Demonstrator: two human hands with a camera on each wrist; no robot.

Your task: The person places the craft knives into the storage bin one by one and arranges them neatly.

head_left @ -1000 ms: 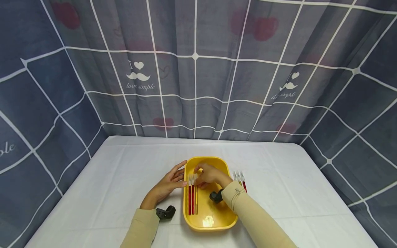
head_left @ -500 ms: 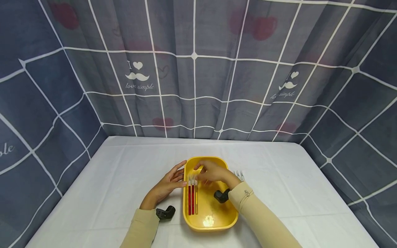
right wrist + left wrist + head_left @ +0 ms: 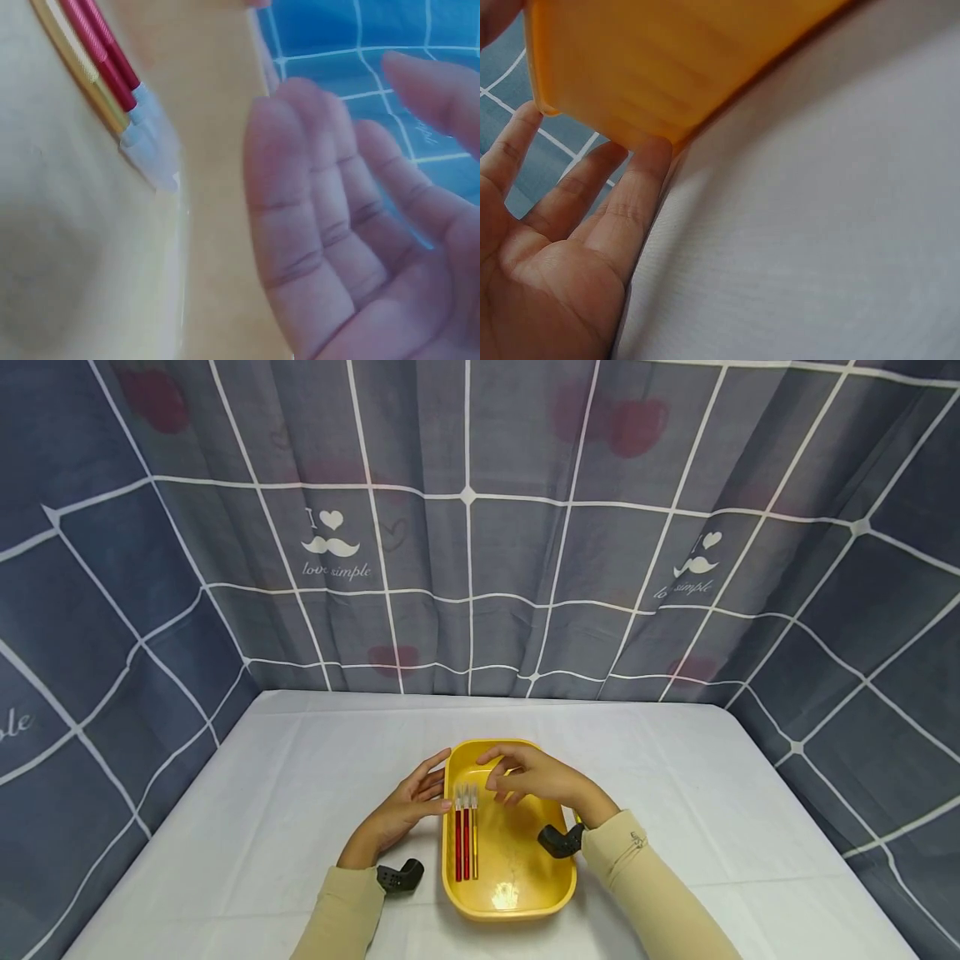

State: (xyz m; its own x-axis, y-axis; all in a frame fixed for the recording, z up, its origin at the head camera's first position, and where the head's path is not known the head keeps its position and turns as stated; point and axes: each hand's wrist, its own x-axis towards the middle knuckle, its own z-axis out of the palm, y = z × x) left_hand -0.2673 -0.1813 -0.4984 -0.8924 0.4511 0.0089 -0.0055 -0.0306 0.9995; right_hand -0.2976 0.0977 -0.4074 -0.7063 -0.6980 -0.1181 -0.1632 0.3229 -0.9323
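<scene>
Along the yellow tray's left inside, three clear-capped pens lie parallel, left hand touching its wall with relaxed fingers, right hand empty above it; likely between placements, next move needing rim clearance.

A person's left hand touches the left edge of a glossy yellow rounded-rectangular tray, where two slim red pale-tipped rods and a matching gold rod lie parallel; the right hand hovers near its far right corner.
</scene>
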